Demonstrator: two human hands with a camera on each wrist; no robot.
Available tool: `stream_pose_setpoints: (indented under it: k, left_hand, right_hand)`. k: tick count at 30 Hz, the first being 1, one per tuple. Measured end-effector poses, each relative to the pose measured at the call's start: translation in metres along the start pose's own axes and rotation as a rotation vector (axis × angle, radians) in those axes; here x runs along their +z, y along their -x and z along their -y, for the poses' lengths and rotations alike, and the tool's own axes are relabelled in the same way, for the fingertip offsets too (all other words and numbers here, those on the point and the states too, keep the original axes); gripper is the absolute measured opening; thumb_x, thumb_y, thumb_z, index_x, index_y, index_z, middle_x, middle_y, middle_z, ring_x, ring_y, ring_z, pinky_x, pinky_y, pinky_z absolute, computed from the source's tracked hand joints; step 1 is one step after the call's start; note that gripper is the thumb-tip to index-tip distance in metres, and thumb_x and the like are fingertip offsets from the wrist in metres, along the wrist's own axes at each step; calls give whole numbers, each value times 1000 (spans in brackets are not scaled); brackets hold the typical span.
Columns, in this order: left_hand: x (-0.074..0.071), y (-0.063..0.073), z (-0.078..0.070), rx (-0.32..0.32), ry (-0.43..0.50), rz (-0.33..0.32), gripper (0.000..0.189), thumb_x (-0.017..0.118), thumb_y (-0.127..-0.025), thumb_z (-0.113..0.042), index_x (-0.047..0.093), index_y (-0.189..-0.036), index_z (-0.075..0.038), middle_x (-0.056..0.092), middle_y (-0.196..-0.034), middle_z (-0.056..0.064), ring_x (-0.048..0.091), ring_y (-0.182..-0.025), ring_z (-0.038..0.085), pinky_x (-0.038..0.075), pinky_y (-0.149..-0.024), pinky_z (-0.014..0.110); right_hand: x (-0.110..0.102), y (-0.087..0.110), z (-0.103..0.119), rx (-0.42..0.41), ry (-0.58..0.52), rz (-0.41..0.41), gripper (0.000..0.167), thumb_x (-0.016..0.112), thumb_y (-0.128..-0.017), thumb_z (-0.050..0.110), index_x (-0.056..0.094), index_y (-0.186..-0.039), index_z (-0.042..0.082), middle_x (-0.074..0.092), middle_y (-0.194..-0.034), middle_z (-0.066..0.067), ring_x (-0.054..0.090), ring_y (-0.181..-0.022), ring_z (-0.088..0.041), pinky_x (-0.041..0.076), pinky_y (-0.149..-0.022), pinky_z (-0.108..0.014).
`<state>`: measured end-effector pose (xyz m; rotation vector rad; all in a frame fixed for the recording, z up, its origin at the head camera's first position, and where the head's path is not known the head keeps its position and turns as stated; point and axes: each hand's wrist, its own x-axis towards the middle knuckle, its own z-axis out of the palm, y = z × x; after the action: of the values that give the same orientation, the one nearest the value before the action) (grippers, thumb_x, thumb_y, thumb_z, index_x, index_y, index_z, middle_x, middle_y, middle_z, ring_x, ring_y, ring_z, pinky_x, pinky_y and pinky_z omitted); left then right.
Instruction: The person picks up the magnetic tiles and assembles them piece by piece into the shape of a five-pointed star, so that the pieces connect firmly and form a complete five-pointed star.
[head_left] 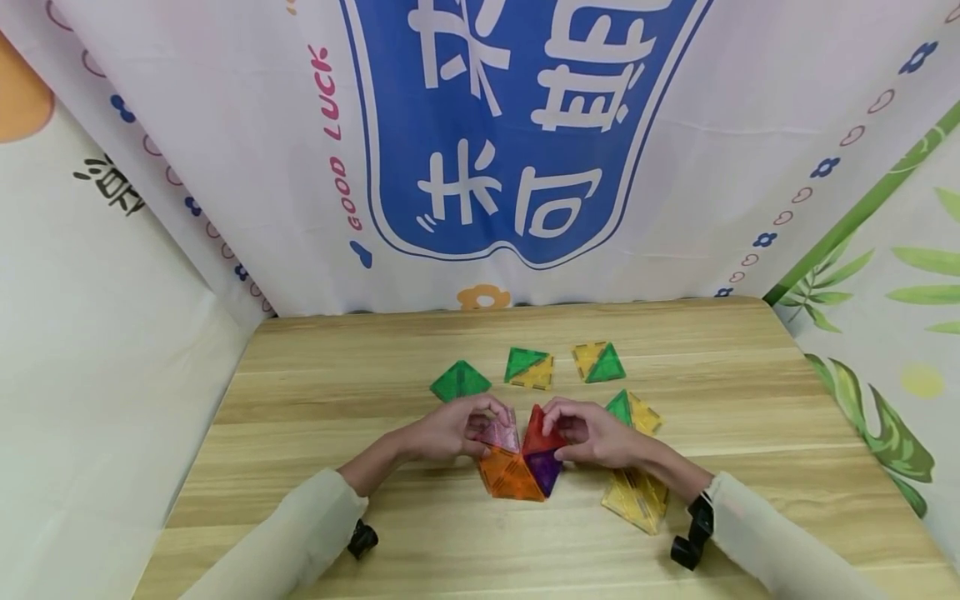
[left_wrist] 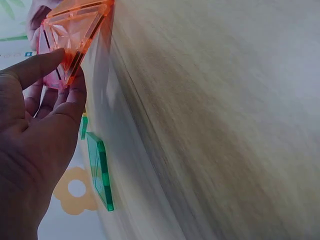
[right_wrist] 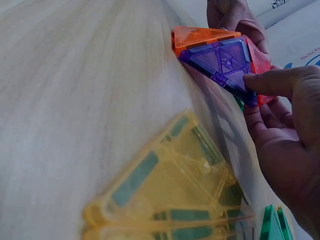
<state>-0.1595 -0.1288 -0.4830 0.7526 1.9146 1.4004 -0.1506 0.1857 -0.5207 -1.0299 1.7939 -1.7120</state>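
Between my two hands is a joined group of translucent triangular magnetic tiles, tilted up in a faceted shape with a gap on its far side. Its orange tiles face me, a pink tile is at left, and a red tile and a purple tile are at right. My left hand pinches the pink and orange side, thumb on the orange face in the left wrist view. With thumb on the purple tile and fingers behind, my right hand pinches the red and purple side.
Behind the group lie a green tile pair and two green-and-yellow squares. Another green-and-yellow pair is partly behind my right hand. Yellow tiles lie under my right forearm. A printed cloth hangs beyond the wooden table.
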Motion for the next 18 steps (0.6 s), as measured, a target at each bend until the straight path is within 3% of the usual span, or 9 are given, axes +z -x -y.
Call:
stream_pose_setpoints:
  k: [7,13,18]
  left_hand:
    - [0,-7,-1,-23,-65,42,41,74,-91,12,62,-125,-7,61,-130,6,64,-118,17,58,-94,29]
    - [3,-8,1,17,-193,-4,38,83,-90,-2,64,-122,-11,63,-124,2,63,-113,15,54,-97,30]
    - [9,-7,4,43,-226,-46,47,90,-86,-10,62,-125,-11,64,-125,1,63,-112,16,55,-98,32]
  right_hand:
    - [0,-5,-2,28,34,-13,29,75,-91,-9,66,-117,-2,51,-134,-27,56,-125,-20,57,-101,-29]
    - [3,-5,-2,52,159,-44,30,78,-93,-1,68,-121,3,57,-135,-20,59,-125,-20,57,-101,-31]
    - [6,-4,-1,69,300,-69,33,80,-95,7,68,-125,10,63,-135,-12,63,-121,-22,59,-99,-35]
